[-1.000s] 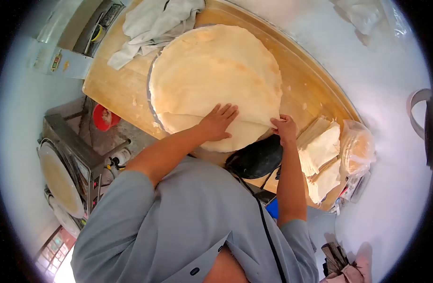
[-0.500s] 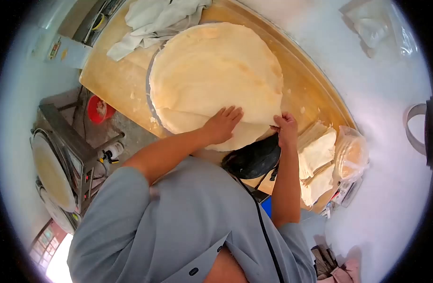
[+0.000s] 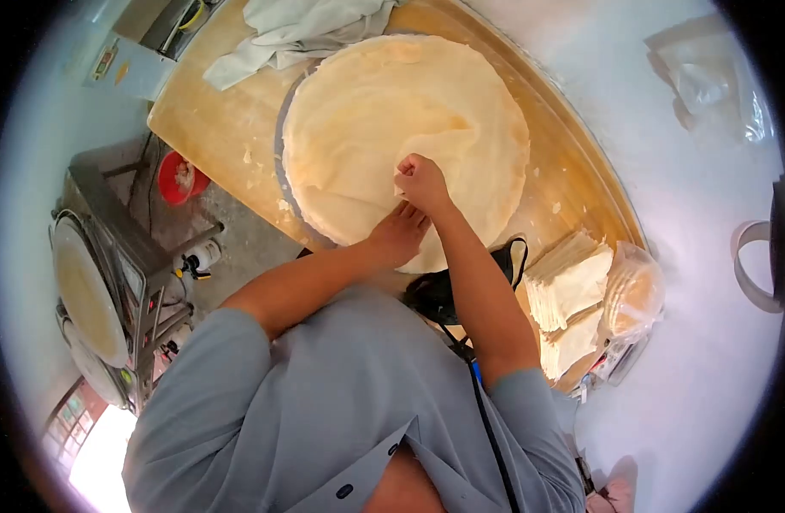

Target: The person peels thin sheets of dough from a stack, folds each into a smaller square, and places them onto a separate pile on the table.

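A large, round, pale flatbread [image 3: 349, 111] lies spread over most of the board in front of me, its surface showing creases and a raised fold near the middle. My left hand [image 3: 399, 232] rests flat on its near part, fingers stretched out. Just above those fingertips, my right hand [image 3: 422, 184] is closed, thumb and fingers pinching a bit of the thin sheet. The exact grip is partly hidden by the curled fingers. A grey rim of the round plate [image 3: 283, 171] shows under the flatbread's left side.
Folded flatbread stacks [image 3: 572, 282] and a plastic bag of round flatbreads [image 3: 635, 286] stand at the right. A black bag [image 3: 431, 297] sits near my body. A grey cloth [image 3: 302, 34] lies on the wooden table [image 3: 204, 120]. A red bowl [image 3: 177, 184] is on the floor.
My right hand has moved left from the flatbread's right edge to its middle, beside my left hand. The surface now has a raised fold there. My left hand has shifted slightly nearer me.
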A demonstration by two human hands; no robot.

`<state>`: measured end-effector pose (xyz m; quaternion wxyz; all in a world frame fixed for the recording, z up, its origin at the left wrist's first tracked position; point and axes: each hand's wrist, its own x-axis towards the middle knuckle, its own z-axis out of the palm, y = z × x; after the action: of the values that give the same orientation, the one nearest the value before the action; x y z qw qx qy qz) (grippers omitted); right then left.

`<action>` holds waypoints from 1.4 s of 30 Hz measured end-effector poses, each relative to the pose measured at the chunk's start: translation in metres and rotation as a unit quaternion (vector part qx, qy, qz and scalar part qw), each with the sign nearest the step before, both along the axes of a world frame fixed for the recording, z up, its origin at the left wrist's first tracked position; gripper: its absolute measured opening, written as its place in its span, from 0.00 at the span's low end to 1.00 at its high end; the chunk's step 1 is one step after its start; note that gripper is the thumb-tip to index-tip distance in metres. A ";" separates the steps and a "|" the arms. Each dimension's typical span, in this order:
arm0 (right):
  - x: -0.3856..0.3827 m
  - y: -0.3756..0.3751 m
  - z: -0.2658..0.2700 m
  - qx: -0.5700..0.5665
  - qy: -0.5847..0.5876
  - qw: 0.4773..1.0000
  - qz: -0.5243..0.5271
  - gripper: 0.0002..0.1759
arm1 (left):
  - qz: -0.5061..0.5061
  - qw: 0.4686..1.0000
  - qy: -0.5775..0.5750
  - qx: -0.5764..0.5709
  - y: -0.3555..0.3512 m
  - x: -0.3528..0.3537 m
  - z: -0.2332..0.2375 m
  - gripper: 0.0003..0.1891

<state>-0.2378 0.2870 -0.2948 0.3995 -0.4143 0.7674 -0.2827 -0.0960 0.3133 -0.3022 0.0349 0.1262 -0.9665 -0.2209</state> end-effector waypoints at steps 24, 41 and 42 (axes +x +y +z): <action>-0.021 0.023 -0.006 0.011 0.409 0.912 0.007 0.46 | 0.445 0.851 -0.001 0.280 -0.053 0.101 0.023 0.13; 0.029 0.063 0.000 -0.015 0.394 0.916 0.077 0.41 | 0.657 0.654 0.160 0.340 -0.105 0.119 -0.020 0.10; 0.040 0.059 -0.001 -0.054 0.349 0.931 0.094 0.39 | 0.654 0.657 0.159 0.339 -0.105 0.117 -0.017 0.10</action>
<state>-0.1979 0.3465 -0.2957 0.1080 -0.5780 0.7996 -0.1221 0.0213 0.2081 -0.3188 0.2781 0.6918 -0.4725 -0.4699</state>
